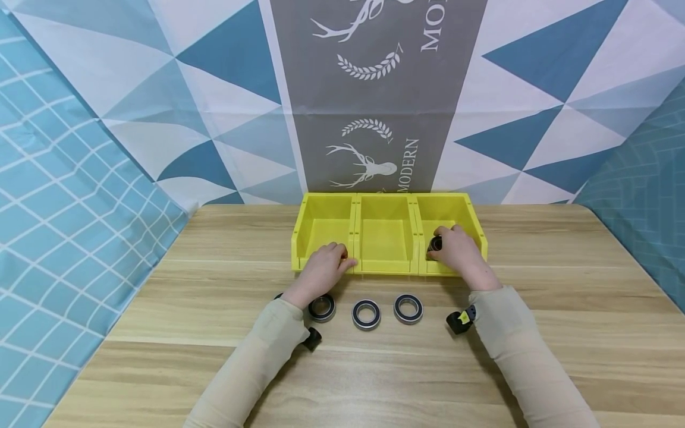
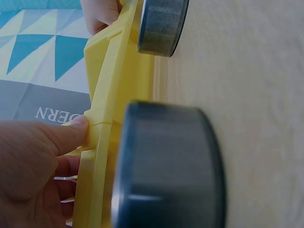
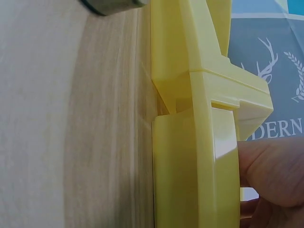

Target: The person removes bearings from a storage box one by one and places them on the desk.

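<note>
The right hand reaches into the right compartment of a yellow three-compartment bin and grips a dark ring bearing between thumb and fingers. In the right wrist view the bin's front wall hides that bearing and most of the fingers. At the left compartment's front, the left hand holds the bin's edge. Its thumb lies on the rim beside the divider in the left wrist view, with the other fingers curled behind the front wall. Three bearings lie flat before the bin: left, middle, right.
The wooden table carries the bin near its back edge. Behind rises a patterned cloth backdrop, with blue cloth on the left side. Small black wrist devices sit below each hand, close to the tabletop.
</note>
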Tool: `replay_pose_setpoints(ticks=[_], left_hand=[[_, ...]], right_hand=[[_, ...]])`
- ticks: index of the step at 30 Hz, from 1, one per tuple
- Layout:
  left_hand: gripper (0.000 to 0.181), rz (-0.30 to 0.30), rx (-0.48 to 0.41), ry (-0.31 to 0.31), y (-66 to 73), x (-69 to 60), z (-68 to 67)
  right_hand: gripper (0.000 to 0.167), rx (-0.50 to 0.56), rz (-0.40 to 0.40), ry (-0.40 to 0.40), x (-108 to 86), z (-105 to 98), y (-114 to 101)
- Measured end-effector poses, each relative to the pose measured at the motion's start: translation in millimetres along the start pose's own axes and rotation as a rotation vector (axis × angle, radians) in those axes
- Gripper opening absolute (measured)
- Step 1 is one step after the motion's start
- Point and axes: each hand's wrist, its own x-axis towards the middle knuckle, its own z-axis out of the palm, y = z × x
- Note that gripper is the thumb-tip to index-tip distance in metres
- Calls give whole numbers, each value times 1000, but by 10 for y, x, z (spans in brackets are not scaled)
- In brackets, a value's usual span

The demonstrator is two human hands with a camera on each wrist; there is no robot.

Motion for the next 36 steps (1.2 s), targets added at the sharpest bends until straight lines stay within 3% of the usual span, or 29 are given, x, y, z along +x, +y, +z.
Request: replay_pose_setpoints(ticks=[22, 36], left_hand=[[30, -8, -2, -1, -2, 6, 8], [30, -15, 4, -11, 7, 6, -5]], right_hand=[[51, 21, -28, 0, 3, 22, 39], [50, 50, -31, 106, -9, 35, 38]])
